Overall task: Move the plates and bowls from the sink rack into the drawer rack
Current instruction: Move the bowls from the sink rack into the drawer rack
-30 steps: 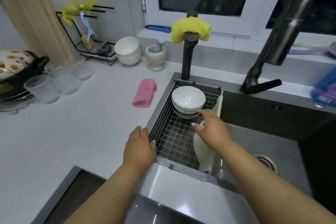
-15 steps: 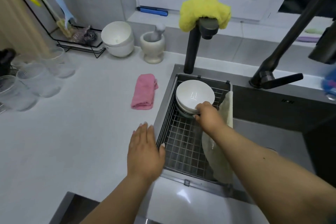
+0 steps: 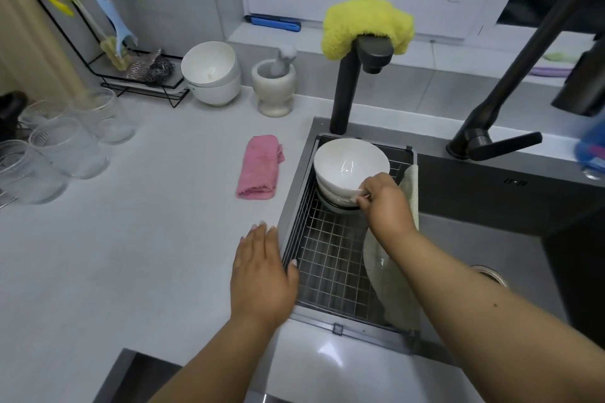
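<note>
- The right hand point(image 3: 384, 203) is pinching the near rim of the top white bowl point(image 3: 350, 163), fingers curled.
- The left hand point(image 3: 262, 271) is lying flat, fingers straight, on the counter point(image 3: 131, 255) beside the sink rack point(image 3: 330, 258).

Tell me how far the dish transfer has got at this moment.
Done: nothing visibly; the drawer rack is not in view. In hand: the right hand grips the rim of the stacked white bowls in the sink rack; the left hand rests flat beside it. Left: moving that stack.
</note>
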The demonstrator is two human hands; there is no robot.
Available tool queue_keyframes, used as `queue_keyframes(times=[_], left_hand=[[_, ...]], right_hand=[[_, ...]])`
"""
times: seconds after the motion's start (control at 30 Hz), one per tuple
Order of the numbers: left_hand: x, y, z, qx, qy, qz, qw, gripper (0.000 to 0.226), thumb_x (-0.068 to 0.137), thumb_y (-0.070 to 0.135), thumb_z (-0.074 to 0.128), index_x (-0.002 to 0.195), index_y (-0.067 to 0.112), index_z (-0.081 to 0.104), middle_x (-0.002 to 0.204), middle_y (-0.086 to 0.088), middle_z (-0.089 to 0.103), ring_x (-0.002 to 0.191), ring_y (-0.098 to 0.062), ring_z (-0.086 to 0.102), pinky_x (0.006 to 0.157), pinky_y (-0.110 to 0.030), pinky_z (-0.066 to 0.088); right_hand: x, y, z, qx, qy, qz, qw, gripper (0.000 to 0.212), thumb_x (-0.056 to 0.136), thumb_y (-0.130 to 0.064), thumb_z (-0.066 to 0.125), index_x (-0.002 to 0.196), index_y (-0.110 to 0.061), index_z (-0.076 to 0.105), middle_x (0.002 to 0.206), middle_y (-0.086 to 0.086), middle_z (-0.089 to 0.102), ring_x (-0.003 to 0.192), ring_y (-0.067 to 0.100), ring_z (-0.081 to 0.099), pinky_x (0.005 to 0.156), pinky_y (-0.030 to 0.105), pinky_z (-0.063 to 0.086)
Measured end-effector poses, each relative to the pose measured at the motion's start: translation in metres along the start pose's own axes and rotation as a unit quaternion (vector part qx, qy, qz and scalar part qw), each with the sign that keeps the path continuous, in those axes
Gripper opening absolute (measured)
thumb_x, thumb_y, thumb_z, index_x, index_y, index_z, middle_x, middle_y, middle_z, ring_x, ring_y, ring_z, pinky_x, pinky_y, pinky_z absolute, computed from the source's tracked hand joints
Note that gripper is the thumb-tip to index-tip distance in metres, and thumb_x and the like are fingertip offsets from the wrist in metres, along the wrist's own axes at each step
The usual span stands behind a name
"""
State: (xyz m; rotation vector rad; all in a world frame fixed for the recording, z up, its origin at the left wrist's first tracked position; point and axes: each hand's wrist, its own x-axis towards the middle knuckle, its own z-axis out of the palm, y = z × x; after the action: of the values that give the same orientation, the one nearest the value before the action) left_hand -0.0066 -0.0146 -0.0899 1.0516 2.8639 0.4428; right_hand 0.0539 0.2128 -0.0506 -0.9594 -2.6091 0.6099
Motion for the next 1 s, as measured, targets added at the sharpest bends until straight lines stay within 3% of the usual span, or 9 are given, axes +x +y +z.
queue_keyframes(times=[0.1, 0.23, 0.37, 0.5, 0.6, 0.7, 0.77, 0.87, 1.0], left_hand=[[0.001, 0.000, -0.001, -0.009, -0.001, -0.001, 1.000, 0.071, 0.089, 0.048, 0.025, 0.149, 0.010, 0.027, 0.158, -0.009, 0.022, 0.147, -0.022, 0.014, 0.120, -0.032, 0.001], [0.001, 0.000, -0.005, -0.049, -0.002, -0.008, 0.999, 0.069, 0.091, 0.048, 0.029, 0.148, 0.010, 0.030, 0.156, -0.008, 0.026, 0.146, -0.020, 0.017, 0.119, -0.029, 0.001], [0.007, 0.011, -0.021, -0.200, 0.001, -0.092, 0.975, 0.053, 0.098, 0.035, 0.042, 0.143, 0.007, 0.039, 0.147, -0.010, 0.042, 0.137, -0.024, 0.034, 0.117, -0.037, 0.023], [0.002, 0.052, -0.048, -0.327, 0.064, -0.128, 0.934, 0.043, 0.097, 0.039, 0.037, 0.125, 0.011, 0.054, 0.118, 0.004, 0.056, 0.116, -0.021, 0.052, 0.096, -0.033, 0.040], [-0.009, 0.090, -0.065, -0.455, 0.036, -0.175, 0.873, 0.031, 0.099, 0.043, 0.035, 0.105, 0.021, 0.056, 0.105, 0.005, 0.060, 0.103, -0.018, 0.056, 0.086, -0.033, 0.043], [-0.026, 0.119, -0.080, -0.634, -0.055, -0.226, 0.738, 0.038, 0.099, 0.055, 0.028, 0.102, 0.029, 0.055, 0.101, -0.005, 0.064, 0.099, -0.024, 0.064, 0.085, -0.043, 0.054], [-0.040, 0.129, -0.086, -0.691, -0.089, -0.233, 0.678, 0.045, 0.095, 0.063, 0.029, 0.110, 0.030, 0.055, 0.104, -0.011, 0.065, 0.092, -0.029, 0.070, 0.079, -0.043, 0.057], [-0.060, 0.142, -0.091, -0.735, -0.101, -0.234, 0.629, 0.050, 0.090, 0.065, 0.038, 0.120, 0.029, 0.055, 0.113, -0.009, 0.063, 0.094, -0.032, 0.070, 0.071, -0.042, 0.058], [-0.088, 0.163, -0.095, -0.745, -0.084, -0.264, 0.607, 0.022, 0.094, 0.040, 0.049, 0.106, 0.024, 0.057, 0.111, -0.012, 0.063, 0.102, -0.034, 0.064, 0.075, -0.044, 0.057]], right_hand=[[-0.016, -0.006, -0.015, 0.022, 0.047, -0.032, 0.998, 0.011, 0.084, -0.008, 0.068, 0.082, 0.001, 0.062, 0.092, 0.006, 0.050, 0.076, 0.015, 0.043, 0.055, 0.015, 0.026], [-0.042, -0.012, -0.036, 0.047, 0.065, -0.061, 0.995, 0.018, 0.080, -0.014, 0.074, 0.077, -0.001, 0.061, 0.086, -0.001, 0.047, 0.072, 0.013, 0.042, 0.056, 0.007, 0.028], [-0.070, -0.010, -0.051, 0.061, 0.033, -0.078, 0.995, 0.020, 0.077, -0.019, 0.077, 0.076, -0.005, 0.062, 0.084, -0.004, 0.046, 0.071, 0.012, 0.043, 0.056, 0.008, 0.028], [-0.096, -0.005, -0.067, 0.067, 0.013, -0.102, 0.992, 0.022, 0.076, -0.022, 0.078, 0.076, -0.006, 0.062, 0.084, -0.007, 0.046, 0.069, 0.007, 0.041, 0.056, 0.007, 0.030], [-0.112, -0.002, -0.080, 0.080, 0.009, -0.121, 0.989, 0.021, 0.075, -0.022, 0.079, 0.076, -0.009, 0.062, 0.083, -0.010, 0.044, 0.066, -0.003, 0.040, 0.057, 0.006, 0.032], [-0.127, 0.004, -0.096, 0.082, 0.018, -0.141, 0.986, 0.021, 0.074, -0.021, 0.079, 0.075, -0.012, 0.061, 0.082, -0.011, 0.043, 0.066, -0.005, 0.040, 0.056, 0.007, 0.029], [-0.136, 0.010, -0.106, 0.081, 0.022, -0.162, 0.983, 0.020, 0.072, -0.016, 0.080, 0.073, -0.011, 0.061, 0.082, -0.010, 0.044, 0.065, 0.000, 0.041, 0.056, 0.007, 0.026], [-0.150, 0.020, -0.118, 0.091, 0.016, -0.196, 0.976, 0.018, 0.069, -0.009, 0.080, 0.073, -0.010, 0.062, 0.082, -0.008, 0.046, 0.071, 0.009, 0.045, 0.060, 0.007, 0.027], [-0.167, 0.034, -0.127, 0.112, -0.005, -0.217, 0.970, 0.018, 0.068, -0.008, 0.080, 0.076, -0.012, 0.064, 0.083, -0.009, 0.049, 0.072, 0.008, 0.047, 0.060, 0.012, 0.033]])
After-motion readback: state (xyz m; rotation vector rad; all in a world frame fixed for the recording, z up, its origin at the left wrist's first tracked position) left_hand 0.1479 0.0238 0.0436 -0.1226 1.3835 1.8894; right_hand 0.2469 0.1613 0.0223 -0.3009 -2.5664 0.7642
